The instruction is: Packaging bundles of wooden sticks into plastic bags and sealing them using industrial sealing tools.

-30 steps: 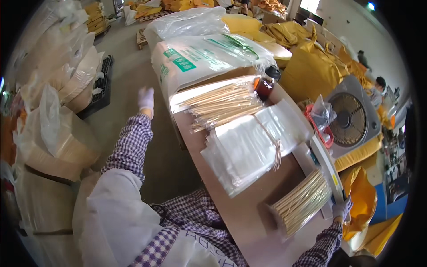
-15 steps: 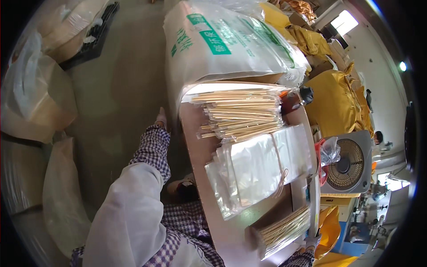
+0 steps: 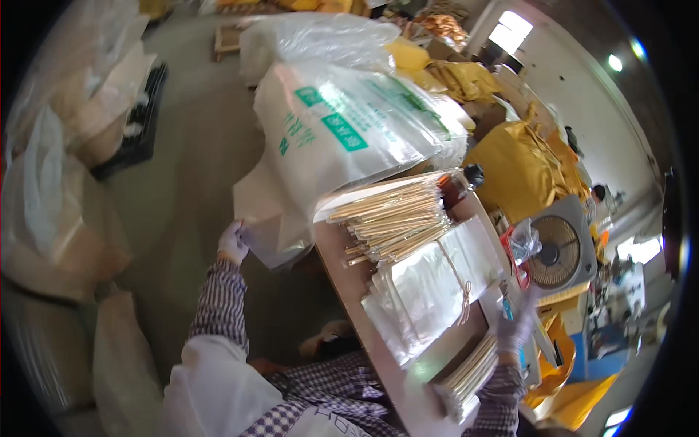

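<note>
My left hand [image 3: 234,242], in a pale glove, is closed on the loose lower edge of a large clear plastic sack [image 3: 280,207] with green print. The sack's film stretches from my fingers toward the far end of the table. My right hand [image 3: 515,326], smeared by motion, is over the table's right edge, beside a bundle of thin wooden sticks [image 3: 470,375]; its fingers do not show clearly. Mid-table lies a stack of clear flat bags [image 3: 429,284] tied with string. Beyond it is a heap of bagged wooden sticks [image 3: 393,218].
A grey box fan [image 3: 557,251] and a red basket [image 3: 518,269] stand right of the table [image 3: 342,269]. Yellow sacks [image 3: 513,171] are piled behind. Plastic-covered bags [image 3: 58,211] and a black pallet [image 3: 138,124] line the left side.
My left hand has risen and taken hold of the sack's edge, pulling it out leftward. My right hand has moved up from the lower right. The view has shifted and tilted.
</note>
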Demonstrator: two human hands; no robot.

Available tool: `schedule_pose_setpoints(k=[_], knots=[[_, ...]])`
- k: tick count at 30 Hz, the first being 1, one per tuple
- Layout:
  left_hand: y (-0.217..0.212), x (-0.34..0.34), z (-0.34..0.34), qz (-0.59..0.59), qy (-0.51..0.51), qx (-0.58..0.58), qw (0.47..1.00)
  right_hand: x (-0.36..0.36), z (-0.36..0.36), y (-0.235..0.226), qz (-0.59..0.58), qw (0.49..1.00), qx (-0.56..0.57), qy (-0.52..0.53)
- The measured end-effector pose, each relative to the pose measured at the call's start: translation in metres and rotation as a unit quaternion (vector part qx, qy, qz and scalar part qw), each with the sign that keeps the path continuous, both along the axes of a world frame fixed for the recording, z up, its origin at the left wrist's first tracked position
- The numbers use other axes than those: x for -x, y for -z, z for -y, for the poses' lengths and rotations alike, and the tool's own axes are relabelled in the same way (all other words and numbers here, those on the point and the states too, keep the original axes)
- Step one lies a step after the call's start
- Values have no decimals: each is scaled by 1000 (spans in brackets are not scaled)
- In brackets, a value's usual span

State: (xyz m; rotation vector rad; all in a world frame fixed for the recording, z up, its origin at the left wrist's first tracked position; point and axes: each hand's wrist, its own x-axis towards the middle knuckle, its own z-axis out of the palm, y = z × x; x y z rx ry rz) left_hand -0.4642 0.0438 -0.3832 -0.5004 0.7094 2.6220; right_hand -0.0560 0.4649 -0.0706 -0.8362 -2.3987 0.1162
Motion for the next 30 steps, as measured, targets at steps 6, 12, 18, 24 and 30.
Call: schedule_pose_setpoints(k=[6, 12, 18, 24, 30], knots=[[-168, -46, 42, -113, 66, 59, 990, 156, 262, 5, 63, 938, -10, -341], [-292, -142, 57, -257, 98, -5, 961, 193, 334, -1, -138, 915, -205, -318], [-318, -203, 70, -663, -269, 601, 357, 147, 286, -12, -26, 936, -136, -325], [-308, -183, 41, -731, 118, 633, 226, 113, 250, -33, -51, 945, -160, -282], [-356, -208, -46, -700, 427, 431, 378, 54, 180, -37, -77, 979, -134, -134]])
